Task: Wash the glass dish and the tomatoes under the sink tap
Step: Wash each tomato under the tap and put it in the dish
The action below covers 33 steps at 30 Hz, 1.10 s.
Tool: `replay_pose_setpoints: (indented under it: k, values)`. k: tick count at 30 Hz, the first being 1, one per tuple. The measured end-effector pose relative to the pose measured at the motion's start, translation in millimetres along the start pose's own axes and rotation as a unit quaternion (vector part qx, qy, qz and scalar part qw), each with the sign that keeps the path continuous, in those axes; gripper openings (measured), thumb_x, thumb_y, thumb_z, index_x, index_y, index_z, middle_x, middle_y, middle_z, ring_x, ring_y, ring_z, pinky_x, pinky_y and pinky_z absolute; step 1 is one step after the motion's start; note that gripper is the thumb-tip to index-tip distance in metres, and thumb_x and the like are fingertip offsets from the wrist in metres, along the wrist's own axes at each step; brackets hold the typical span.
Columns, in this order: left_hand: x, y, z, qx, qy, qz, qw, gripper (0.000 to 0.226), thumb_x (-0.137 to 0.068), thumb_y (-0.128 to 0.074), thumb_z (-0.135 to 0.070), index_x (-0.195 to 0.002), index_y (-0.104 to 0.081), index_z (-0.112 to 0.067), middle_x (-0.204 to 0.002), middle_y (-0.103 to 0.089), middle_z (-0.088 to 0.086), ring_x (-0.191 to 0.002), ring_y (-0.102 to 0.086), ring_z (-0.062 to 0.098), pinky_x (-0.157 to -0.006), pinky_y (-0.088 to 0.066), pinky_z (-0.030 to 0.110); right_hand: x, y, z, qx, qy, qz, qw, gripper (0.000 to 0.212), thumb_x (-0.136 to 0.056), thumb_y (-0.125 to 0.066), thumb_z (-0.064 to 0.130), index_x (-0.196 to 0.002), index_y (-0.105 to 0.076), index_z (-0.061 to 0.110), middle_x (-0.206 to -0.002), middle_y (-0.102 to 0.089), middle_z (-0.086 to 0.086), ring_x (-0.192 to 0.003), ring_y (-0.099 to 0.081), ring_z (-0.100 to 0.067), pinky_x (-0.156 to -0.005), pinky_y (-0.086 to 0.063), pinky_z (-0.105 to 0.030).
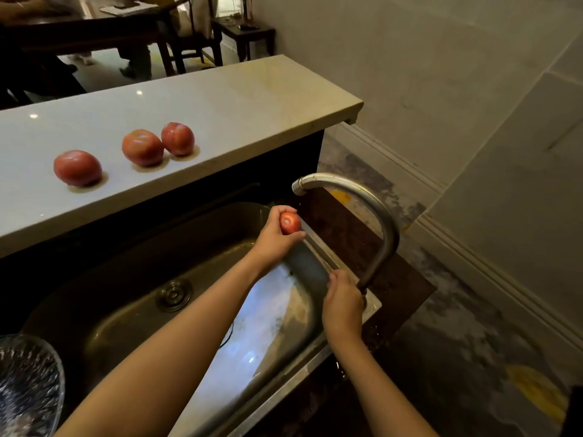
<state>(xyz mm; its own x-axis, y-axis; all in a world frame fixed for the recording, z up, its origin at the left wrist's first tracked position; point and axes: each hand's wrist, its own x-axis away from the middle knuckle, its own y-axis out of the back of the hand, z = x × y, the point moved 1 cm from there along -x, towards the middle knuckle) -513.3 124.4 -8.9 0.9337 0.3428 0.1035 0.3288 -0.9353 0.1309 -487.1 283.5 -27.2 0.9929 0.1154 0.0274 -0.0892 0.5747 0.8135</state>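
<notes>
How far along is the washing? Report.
Looks done: three tomatoes sit on the counter in small puddles; the glass dish looks wet. In hand: left hand holds a fourth tomato below the spout; right hand at the tap base. Left: rinsing it.

Your left hand (273, 238) holds one tomato (289, 223) over the far right end of the sink (202, 263), below the mouth of the tap (356, 197). Your right hand (342, 305) sits at the tap's base, on the sink's right rim. Behind the sink runs a raised counter (220, 99), and on it lie three tomatoes (142, 147): the two on the right touch each other, the third lies apart to their left. The glass dish (28, 386) stands at the near left, just beside the sink.
</notes>
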Motion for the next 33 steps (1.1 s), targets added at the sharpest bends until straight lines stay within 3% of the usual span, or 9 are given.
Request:
replay_pose_setpoints:
  k: [5, 10, 15, 21, 26, 31, 33]
  values:
    - [0, -4, -1, 0.003, 0.005, 0.0, 1.0, 0.045, -0.082, -0.064, -0.006, -0.116, -0.042, -0.027, -0.117, -0.038, -0.001, -0.104, -0.049, 0.017, -0.071, -0.05, 0.019, -2, -3, -3, 0.017, 0.016, -0.01, 1.0, 0.027, -0.1, -0.034, 0.02, -0.108, -0.056, 0.007, -0.098, -0.068, -0.01, -0.092, -0.065, -0.023, -0.064, -0.03, -0.018]
    - [3, -8, -3, -0.007, 0.01, 0.005, 1.0, 0.047, -0.082, -0.064, -0.005, -0.12, -0.042, -0.022, -0.122, -0.039, 0.004, -0.11, -0.049, 0.023, -0.087, -0.052, 0.033, -8, -2, 0, 0.027, 0.02, -0.005, 0.999, 0.028, -0.1, -0.034, 0.019, -0.111, -0.056, 0.006, -0.102, -0.067, -0.013, -0.094, -0.065, -0.026, -0.074, -0.046, -0.028]
    - [5, -10, -4, -0.008, 0.015, 0.005, 1.0, 0.047, -0.082, -0.065, -0.005, -0.12, -0.041, -0.022, -0.126, -0.04, 0.008, -0.113, -0.049, 0.026, -0.089, -0.052, 0.035, -9, -1, 2, 0.015, 0.024, -0.007, 1.0, 0.028, -0.1, -0.034, 0.018, -0.11, -0.057, 0.006, -0.103, -0.067, -0.013, -0.096, -0.064, -0.027, -0.078, -0.048, -0.032]
    - [7, -10, -4, 0.0, 0.023, 0.014, 1.0, 0.047, -0.082, -0.065, -0.006, -0.118, -0.04, -0.026, -0.129, -0.039, 0.009, -0.114, -0.049, 0.028, -0.092, -0.052, 0.041, -11, -2, 2, 0.012, 0.021, -0.005, 1.0, 0.027, -0.099, -0.034, 0.016, -0.109, -0.058, 0.007, -0.102, -0.067, -0.011, -0.095, -0.064, -0.023, -0.072, -0.044, -0.025]
    - [9, -12, -7, -0.006, 0.032, 0.011, 0.999, 0.049, -0.082, -0.064, -0.006, -0.122, -0.04, -0.021, -0.128, -0.04, 0.011, -0.113, -0.05, 0.029, -0.092, -0.052, 0.04, -13, -5, -1, 0.011, 0.025, -0.015, 1.0, 0.029, -0.1, -0.033, 0.018, -0.107, -0.058, 0.006, -0.098, -0.067, -0.013, -0.09, -0.064, -0.025, -0.065, -0.036, -0.022]
    - [10, -14, -6, 0.003, 0.027, 0.031, 0.999, 0.044, -0.084, -0.064, -0.013, -0.118, -0.04, -0.028, -0.116, -0.043, 0.001, -0.101, -0.053, 0.022, -0.072, -0.052, 0.025, -12, 3, 2, 0.008, 0.02, -0.001, 1.0, 0.029, -0.1, -0.033, 0.022, -0.106, -0.056, 0.006, -0.095, -0.067, -0.01, -0.087, -0.065, -0.025, -0.066, -0.042, -0.028]
    - [9, -16, -6, 0.031, 0.03, 0.03, 0.999, 0.031, -0.088, -0.059, -0.023, -0.116, -0.044, -0.025, -0.107, -0.049, 0.001, -0.092, -0.054, 0.018, -0.068, -0.046, 0.023, -11, 13, 11, 0.015, 0.068, -0.045, 0.997, 0.029, -0.1, -0.034, 0.025, -0.113, -0.054, 0.01, -0.097, -0.066, -0.006, -0.086, -0.064, -0.022, -0.064, -0.042, -0.028]
